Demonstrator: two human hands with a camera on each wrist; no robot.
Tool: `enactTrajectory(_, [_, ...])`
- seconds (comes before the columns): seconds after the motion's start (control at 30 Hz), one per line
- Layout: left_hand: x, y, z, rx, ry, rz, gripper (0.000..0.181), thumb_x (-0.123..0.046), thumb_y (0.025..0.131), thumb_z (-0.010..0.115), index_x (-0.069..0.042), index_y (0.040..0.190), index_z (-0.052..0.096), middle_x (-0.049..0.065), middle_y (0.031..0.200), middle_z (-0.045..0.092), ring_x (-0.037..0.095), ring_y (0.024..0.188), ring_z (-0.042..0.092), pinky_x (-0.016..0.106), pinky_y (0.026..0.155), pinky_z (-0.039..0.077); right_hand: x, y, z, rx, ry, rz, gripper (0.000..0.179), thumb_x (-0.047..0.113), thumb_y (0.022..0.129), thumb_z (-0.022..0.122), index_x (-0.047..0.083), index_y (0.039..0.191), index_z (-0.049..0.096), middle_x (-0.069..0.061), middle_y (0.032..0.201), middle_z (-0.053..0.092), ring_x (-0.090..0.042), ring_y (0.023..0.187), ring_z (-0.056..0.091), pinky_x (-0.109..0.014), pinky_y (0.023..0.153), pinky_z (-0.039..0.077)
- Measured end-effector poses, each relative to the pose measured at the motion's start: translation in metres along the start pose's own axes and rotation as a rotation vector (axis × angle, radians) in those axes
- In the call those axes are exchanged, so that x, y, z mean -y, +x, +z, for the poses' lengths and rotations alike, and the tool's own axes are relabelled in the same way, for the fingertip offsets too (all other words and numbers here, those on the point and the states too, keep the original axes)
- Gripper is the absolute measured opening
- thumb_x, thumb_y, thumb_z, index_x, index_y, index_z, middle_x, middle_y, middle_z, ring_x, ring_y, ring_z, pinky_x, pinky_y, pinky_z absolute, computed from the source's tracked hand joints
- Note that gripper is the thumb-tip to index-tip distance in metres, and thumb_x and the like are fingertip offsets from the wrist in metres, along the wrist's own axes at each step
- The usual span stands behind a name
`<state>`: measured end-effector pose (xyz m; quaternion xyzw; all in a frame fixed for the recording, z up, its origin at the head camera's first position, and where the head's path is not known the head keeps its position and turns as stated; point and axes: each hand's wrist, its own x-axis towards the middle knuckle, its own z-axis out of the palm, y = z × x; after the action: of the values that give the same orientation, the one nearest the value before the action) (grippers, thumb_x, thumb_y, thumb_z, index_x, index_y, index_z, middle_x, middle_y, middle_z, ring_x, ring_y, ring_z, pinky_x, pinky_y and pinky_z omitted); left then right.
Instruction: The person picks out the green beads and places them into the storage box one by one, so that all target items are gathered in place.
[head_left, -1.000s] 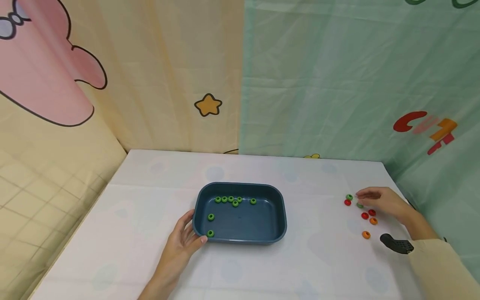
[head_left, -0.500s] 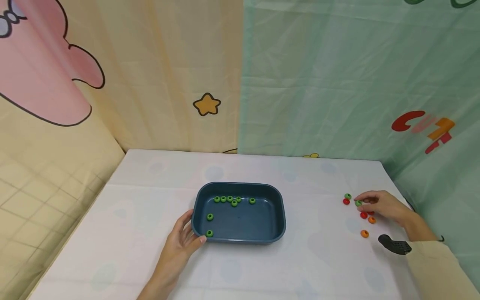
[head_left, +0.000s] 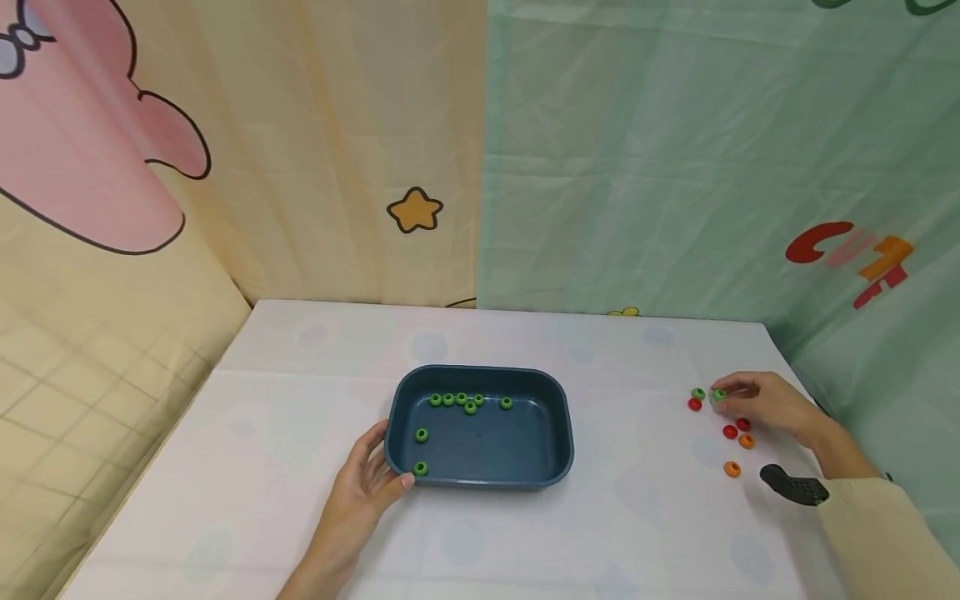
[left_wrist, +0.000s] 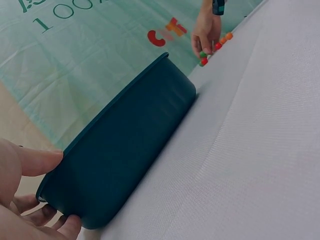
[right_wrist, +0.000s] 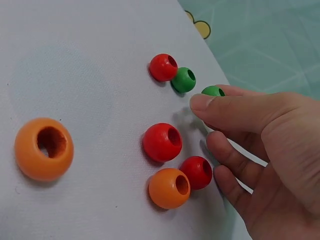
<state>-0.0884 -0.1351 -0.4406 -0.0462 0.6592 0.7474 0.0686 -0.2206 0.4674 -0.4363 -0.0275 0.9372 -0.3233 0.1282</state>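
Observation:
My left hand (head_left: 360,483) holds the left end of a dark blue tray (head_left: 480,454), its thumb on the near rim and its fingers at the outer wall. Several green beads (head_left: 470,408) lie inside the tray. At the right of the table my right hand (head_left: 772,410) pinches one green bead (right_wrist: 214,91) between thumb and index finger. Past its fingertips lie another green bead (right_wrist: 183,80) and a red bead (right_wrist: 163,67), side by side. Closer in are two more red beads (right_wrist: 162,142) and an orange bead (right_wrist: 169,188). A second orange bead (right_wrist: 44,149) sits apart.
A white cloth (head_left: 630,517) with pale dots covers the table. Behind it hangs a curtain (head_left: 637,167), yellow at left and green at right. A black strap (head_left: 793,486) sits by the right sleeve (head_left: 877,525).
The right hand has closed its thumb and index finger on a green bead and raised it slightly from the table. The left hand and the tray have stayed in place.

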Motion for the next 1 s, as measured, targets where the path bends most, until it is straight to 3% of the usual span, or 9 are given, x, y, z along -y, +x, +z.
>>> enactTrajectory(0.33, [-0.001,-0.001,0.000,-0.005,0.007,0.004,0.083,0.008,0.091,0.073,-0.014,0.159,0.031,0.009,0.164,0.029,0.030,0.144,0.041,0.023,0.102,0.049,0.027,0.004,-0.001,-0.021,-0.007,-0.042,0.040,0.019,0.098,0.072,-0.004,0.130,0.065,-0.026,0.127,0.062,-0.039,0.110,0.059,-0.030,0.076,0.057])
enactTrajectory(0.7, [-0.001,0.000,0.000,0.001,0.014,0.004,0.084,0.006,0.091,0.074,-0.014,0.159,0.029,0.008,0.165,0.027,0.030,0.145,0.040,0.021,0.103,0.047,0.053,0.017,0.009,-0.008,0.001,-0.113,0.036,0.017,0.097,0.074,-0.001,0.128,0.067,-0.019,0.124,0.065,-0.037,0.109,0.059,-0.035,0.081,0.055])
enactTrajectory(1.0, [-0.001,0.000,0.001,-0.007,0.019,-0.003,0.085,0.006,0.091,0.074,-0.014,0.160,0.029,0.008,0.165,0.026,0.030,0.147,0.037,0.021,0.103,0.046,0.072,0.029,0.017,0.033,0.057,-0.149,0.035,0.015,0.096,0.076,-0.003,0.125,0.068,-0.017,0.121,0.066,-0.031,0.104,0.062,-0.032,0.075,0.059])
